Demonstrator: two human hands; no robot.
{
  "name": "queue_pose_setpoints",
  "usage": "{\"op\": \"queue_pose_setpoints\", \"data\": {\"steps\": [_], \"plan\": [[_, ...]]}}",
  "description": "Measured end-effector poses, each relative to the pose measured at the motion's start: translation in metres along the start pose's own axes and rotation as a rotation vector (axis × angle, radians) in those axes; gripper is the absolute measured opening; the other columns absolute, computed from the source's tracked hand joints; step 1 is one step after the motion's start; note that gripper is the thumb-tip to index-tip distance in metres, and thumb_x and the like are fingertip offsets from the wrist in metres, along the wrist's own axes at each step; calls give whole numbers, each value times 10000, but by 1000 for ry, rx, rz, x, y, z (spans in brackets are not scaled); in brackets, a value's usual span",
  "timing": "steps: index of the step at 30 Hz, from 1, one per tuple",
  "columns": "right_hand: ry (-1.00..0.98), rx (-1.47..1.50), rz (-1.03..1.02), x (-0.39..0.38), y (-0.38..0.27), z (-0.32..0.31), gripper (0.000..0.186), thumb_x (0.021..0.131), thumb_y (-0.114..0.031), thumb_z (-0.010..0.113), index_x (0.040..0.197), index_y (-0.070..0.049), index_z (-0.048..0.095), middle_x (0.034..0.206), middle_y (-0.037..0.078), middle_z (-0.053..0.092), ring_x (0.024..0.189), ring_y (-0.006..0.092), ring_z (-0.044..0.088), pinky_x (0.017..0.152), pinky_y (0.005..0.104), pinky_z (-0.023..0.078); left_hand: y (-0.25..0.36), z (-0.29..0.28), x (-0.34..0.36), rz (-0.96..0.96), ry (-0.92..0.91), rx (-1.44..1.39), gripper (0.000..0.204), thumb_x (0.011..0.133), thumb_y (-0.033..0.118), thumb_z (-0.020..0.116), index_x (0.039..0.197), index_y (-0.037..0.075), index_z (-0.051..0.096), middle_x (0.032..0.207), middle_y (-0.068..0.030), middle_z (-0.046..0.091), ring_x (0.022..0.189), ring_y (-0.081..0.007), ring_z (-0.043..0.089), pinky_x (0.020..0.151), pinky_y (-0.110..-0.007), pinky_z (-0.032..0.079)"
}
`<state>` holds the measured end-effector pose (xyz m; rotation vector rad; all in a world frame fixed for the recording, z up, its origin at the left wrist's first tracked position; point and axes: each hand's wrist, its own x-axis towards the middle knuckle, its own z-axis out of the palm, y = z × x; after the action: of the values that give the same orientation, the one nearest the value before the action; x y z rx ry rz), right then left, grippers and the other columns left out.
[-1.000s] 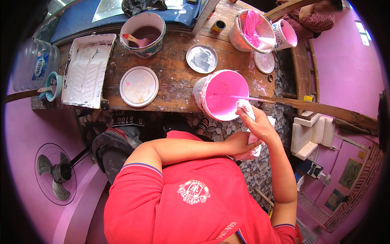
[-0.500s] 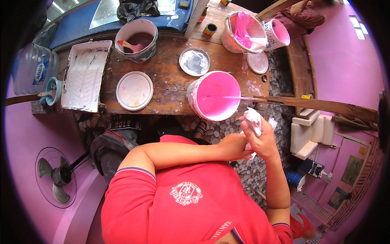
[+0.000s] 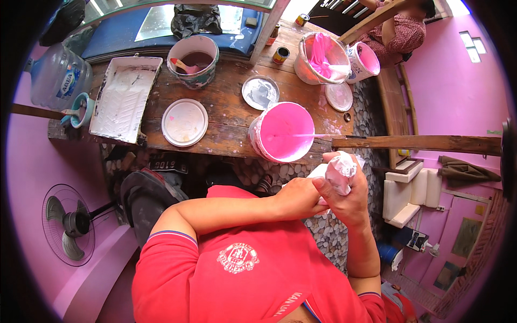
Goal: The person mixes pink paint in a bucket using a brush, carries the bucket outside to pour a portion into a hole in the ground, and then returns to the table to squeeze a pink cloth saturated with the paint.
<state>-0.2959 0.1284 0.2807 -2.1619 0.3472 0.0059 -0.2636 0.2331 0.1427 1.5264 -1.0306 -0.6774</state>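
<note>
Both my hands hold a crumpled whitish bundle with pink tints, just off the table's near edge. Whether it is thin plastic or cloth I cannot tell. My right hand is closed around it, with the wad bulging above the thumb. My left hand grips its lower part from the other side, fingers partly hidden. Beyond them a white bucket of bright pink paint stands at the table's edge. A thin pale stick crosses its mouth.
On the wooden table are a paint tray, two round lids, a bucket of dark liquid with a brush and a bucket holding pink plastic. A wooden beam juts in from the right. Another person is at the far right.
My hands have shifted and turned the bundle, and its bulge now sits lower and fuller above my right thumb. My left hand has moved slightly left. The view has shifted a little.
</note>
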Motion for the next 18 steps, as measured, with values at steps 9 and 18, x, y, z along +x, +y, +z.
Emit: {"op": "queue_pose_setpoints", "data": {"steps": [9,18], "plan": [[12,55,-255,-16,-31,11,1052,741,-280,927,1527,45,308,1082,47,586,916,109,574,834,255,491,50,-40,-35,23,121,194,590,809,309,738,1259,9,502,973,-192,623,814,-403,669,678,-495,553],[-51,288,-525,-15,-103,47,1332,712,-289,942,1580,61,-7,961,106,644,815,172,623,710,329,508,80,-87,-85,24,278,407,647,821,271,736,1346,5,466,1027,-179,612,809,-342,674,685,-442,555]]}}
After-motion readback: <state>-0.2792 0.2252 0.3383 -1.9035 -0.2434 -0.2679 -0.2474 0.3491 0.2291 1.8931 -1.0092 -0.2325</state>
